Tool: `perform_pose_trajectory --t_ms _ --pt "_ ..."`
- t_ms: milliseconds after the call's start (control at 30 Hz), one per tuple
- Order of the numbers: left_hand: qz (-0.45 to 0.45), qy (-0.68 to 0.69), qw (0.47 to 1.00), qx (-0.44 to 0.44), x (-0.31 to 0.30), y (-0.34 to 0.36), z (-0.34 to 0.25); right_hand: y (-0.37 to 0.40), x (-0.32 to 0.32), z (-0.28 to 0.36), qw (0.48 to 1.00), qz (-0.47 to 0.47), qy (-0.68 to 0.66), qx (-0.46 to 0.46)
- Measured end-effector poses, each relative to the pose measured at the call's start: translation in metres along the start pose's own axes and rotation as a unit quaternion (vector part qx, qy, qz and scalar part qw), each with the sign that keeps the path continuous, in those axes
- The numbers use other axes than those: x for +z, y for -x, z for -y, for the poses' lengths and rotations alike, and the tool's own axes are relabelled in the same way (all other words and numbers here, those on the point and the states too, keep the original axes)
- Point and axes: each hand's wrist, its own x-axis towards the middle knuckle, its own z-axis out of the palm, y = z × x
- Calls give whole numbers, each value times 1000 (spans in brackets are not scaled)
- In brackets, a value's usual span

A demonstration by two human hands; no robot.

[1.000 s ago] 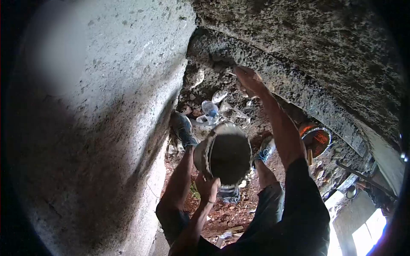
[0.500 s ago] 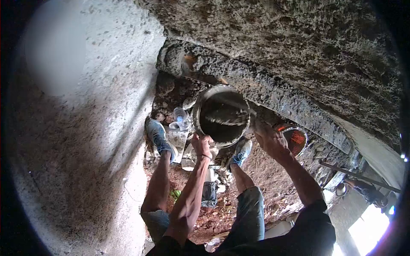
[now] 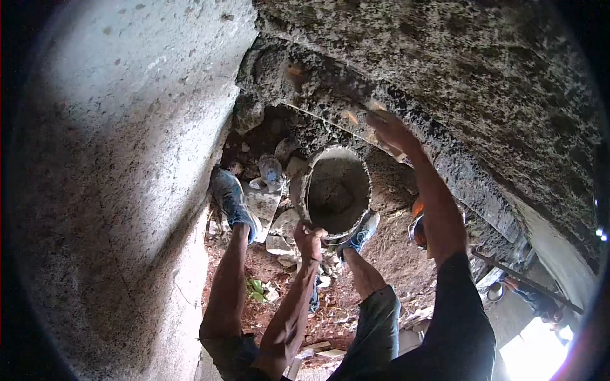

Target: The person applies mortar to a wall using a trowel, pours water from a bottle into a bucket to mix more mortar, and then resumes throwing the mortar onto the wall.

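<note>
A round mortar-crusted bucket (image 3: 298, 195) with grey mortar inside is held up above the ground between my feet. My left hand (image 3: 310, 242) is closed on its near rim. My right hand (image 3: 393, 134) is stretched forward at the rough ledge along the foot of the wall (image 3: 445, 70). It is closed round a trowel (image 3: 357, 105), whose dark blade is blurred and hard to separate from the grey mortar of the ledge. A clear plastic cup (image 3: 270, 167) lies among rubble left of the bucket.
A pale rough wall (image 3: 133, 159) rises close on my left. Stones and reddish soil (image 3: 400, 254) surround my shoes (image 3: 234, 198). An orange round object (image 3: 417, 209) is partly behind my right arm. Farther right are a long bar (image 3: 527, 274) and another person (image 3: 540, 298).
My right hand has moved the trowel out of the bucket, forward to the ledge. The bucket has shifted slightly down and tilted, with my left hand still on its rim.
</note>
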Motion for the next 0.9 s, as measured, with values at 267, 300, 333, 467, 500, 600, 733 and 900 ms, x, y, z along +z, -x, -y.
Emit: perform_pose_trajectory --t_ms 267,300,333,467,500,600,733,900 --pt "-97 38 994 -22 10 -12 -37 -23 43 54 996 82 -6 -41" --pt "-81 45 996 16 9 -16 -43 1 33 60 995 64 69 -45" --pt "-71 59 995 48 8 -22 -41 25 25 56 987 45 130 -84" --pt "-85 72 994 -12 19 -22 -43 112 8 57 904 41 383 -186" --pt "-82 52 993 -73 25 -14 -54 124 6 55 902 41 386 -187" --pt "-97 67 992 -41 29 -15 -31 127 -4 46 909 3 308 -281" --pt "-87 -5 996 -8 21 -5 -1 69 -9 61 989 87 109 37" --pt "-53 40 997 -25 14 -5 1 -52 140 61 996 23 -66 -60"
